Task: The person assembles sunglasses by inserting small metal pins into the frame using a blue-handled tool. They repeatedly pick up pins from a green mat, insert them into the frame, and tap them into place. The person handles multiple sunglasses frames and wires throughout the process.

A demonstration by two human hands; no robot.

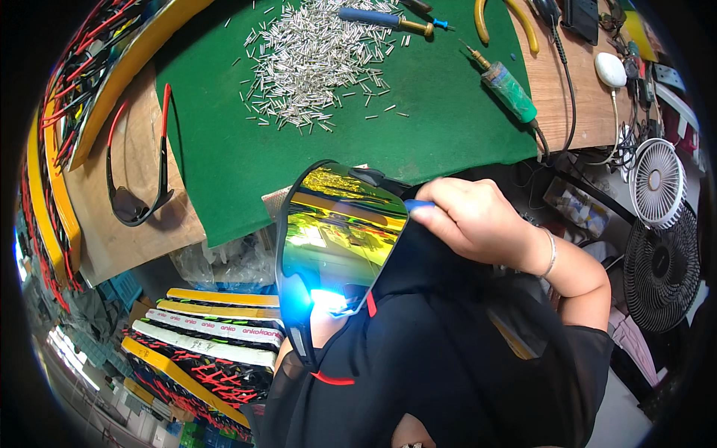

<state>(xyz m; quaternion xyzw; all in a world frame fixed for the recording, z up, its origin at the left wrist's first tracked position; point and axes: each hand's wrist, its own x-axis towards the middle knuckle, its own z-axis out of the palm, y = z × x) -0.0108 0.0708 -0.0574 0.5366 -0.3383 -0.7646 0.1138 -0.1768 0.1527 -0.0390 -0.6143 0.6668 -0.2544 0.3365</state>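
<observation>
Large wraparound sunglasses with a yellow-green mirrored lens and black frame are tilted close before me. Their red temple tips hang low. My right hand is closed, thumb against fingers, at the lens's upper right edge, where a black temple meets it. A small blue piece shows at its fingertips; I cannot make out its kind. Only a patch of skin of my left hand shows below the lens, beside a bright glare; its fingers are hidden behind the sunglasses. A second pair of sunglasses rests on the table to the left.
A green mat carries a pile of small metal pins, a blue-handled screwdriver and a green-handled corded tool. Yellow-handled pliers lie far right. Fans stand at the right. Trays of sunglasses sit lower left.
</observation>
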